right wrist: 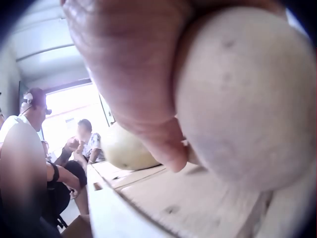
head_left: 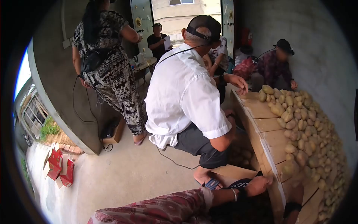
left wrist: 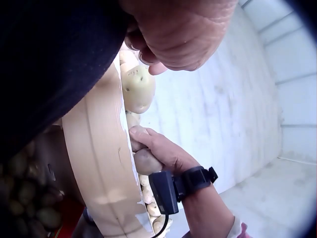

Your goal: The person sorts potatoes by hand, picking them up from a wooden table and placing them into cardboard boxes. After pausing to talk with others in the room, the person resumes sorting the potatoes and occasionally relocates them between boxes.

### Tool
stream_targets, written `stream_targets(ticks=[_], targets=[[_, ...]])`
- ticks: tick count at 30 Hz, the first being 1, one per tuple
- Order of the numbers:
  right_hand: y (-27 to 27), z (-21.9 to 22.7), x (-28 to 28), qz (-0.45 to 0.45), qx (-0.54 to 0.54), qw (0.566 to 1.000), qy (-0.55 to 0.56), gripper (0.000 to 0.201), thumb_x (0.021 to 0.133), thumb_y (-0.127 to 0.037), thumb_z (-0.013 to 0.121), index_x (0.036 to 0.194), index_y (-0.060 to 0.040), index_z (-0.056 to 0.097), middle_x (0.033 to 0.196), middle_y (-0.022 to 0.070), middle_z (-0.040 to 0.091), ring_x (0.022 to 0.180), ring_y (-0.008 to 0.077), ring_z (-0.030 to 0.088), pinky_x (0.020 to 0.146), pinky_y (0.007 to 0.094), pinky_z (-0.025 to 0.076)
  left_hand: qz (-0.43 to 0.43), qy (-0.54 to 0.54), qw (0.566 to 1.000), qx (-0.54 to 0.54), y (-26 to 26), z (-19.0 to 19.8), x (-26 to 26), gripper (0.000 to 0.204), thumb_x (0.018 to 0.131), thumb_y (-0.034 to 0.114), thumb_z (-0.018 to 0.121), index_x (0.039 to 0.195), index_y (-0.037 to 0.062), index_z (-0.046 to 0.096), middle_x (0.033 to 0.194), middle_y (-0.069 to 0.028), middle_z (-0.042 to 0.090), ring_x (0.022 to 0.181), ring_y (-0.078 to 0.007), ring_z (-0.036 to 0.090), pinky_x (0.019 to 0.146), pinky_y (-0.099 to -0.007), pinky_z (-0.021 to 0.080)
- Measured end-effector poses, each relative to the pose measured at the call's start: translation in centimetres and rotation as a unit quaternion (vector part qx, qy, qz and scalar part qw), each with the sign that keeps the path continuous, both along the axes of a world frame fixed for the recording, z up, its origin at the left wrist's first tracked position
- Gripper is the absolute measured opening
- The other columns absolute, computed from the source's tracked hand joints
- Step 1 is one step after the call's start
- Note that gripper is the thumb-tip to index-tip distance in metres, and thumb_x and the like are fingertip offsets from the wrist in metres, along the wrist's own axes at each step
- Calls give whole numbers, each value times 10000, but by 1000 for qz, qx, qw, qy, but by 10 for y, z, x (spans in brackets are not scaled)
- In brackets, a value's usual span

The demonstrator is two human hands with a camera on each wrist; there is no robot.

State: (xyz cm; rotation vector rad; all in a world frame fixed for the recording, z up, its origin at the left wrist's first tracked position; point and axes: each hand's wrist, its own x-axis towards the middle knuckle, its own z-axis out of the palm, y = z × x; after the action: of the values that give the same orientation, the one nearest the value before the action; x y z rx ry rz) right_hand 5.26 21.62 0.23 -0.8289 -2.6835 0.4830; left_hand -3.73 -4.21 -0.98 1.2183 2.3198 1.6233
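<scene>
My right hand (head_left: pixel 296 188), blurred in the head view, is low over the plank top near its front edge. In the right wrist view it grips a large pale potato (right wrist: pixel 247 99), which fills much of the picture. The left wrist view shows this hand's thumb over the potato (left wrist: pixel 147 161). My left hand (head_left: pixel 259 185) is at the white-edged side of the planks, fingers loosely curled, with nothing seen in them. Just below its fingertips in the left wrist view lies a big yellowish potato (left wrist: pixel 138 89). Another yellowish potato (right wrist: pixel 126 148) lies beyond my right fingers.
A long heap of potatoes (head_left: pixel 302 123) covers the planks (head_left: pixel 268 130) toward the wall. More potatoes (left wrist: pixel 22 198) lie below the board. A person in a white shirt (head_left: pixel 179 89) sits close on the left; others sit or stand behind. Red cartons (head_left: pixel 61 170) are outside.
</scene>
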Motion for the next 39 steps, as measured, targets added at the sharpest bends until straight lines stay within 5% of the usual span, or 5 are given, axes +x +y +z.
stream_targets(ticks=[21, 26, 30, 32, 39], targets=[[-44, 11, 59, 17, -34, 976, 213, 676, 704, -21, 596, 1322, 19, 326, 1339, 241, 368, 1249, 341, 368, 1054, 377, 258, 18, -3, 1000, 17, -7, 6, 9, 180, 735, -11, 452, 881, 64, 525, 744, -214, 581, 759, -408, 570, 659, -457, 446], [1, -1, 100, -13, -562, 643, 519, 526, 858, -175, 562, 1314, -44, 337, 1288, 166, 425, 1131, 239, 476, 922, 324, 429, 28, 7, 1000, -9, -7, 9, 12, 123, 760, 31, 468, 854, 80, 530, 739, -192, 592, 746, -392, 580, 655, -467, 448], [-18, 16, 113, -55, -373, 719, 584, 614, 729, -164, 661, 1269, -16, 407, 1243, 199, 468, 1182, 318, 437, 995, 496, 352, 35, 1, 999, -4, -11, 18, 15, 129, 750, 28, 478, 857, 78, 530, 757, -186, 599, 767, -386, 582, 674, -466, 446], [-18, 46, 124, -71, -675, 345, 648, 646, 728, -256, 662, 1279, -35, 409, 1236, 172, 482, 1144, 297, 468, 980, 500, 368, 34, -1, 999, -14, -12, 18, 16, 127, 749, 28, 482, 857, 76, 528, 761, -186, 599, 774, -383, 582, 677, -465, 445], [46, -43, 120, 166, -538, 424, 710, 666, 718, -327, 661, 1271, -42, 423, 1240, 136, 487, 1157, 315, 456, 993, 524, 339, 25, 15, 999, -23, -10, 15, 17, 101, 747, 33, 489, 836, 69, 520, 746, -186, 588, 773, -382, 575, 670, -467, 436]])
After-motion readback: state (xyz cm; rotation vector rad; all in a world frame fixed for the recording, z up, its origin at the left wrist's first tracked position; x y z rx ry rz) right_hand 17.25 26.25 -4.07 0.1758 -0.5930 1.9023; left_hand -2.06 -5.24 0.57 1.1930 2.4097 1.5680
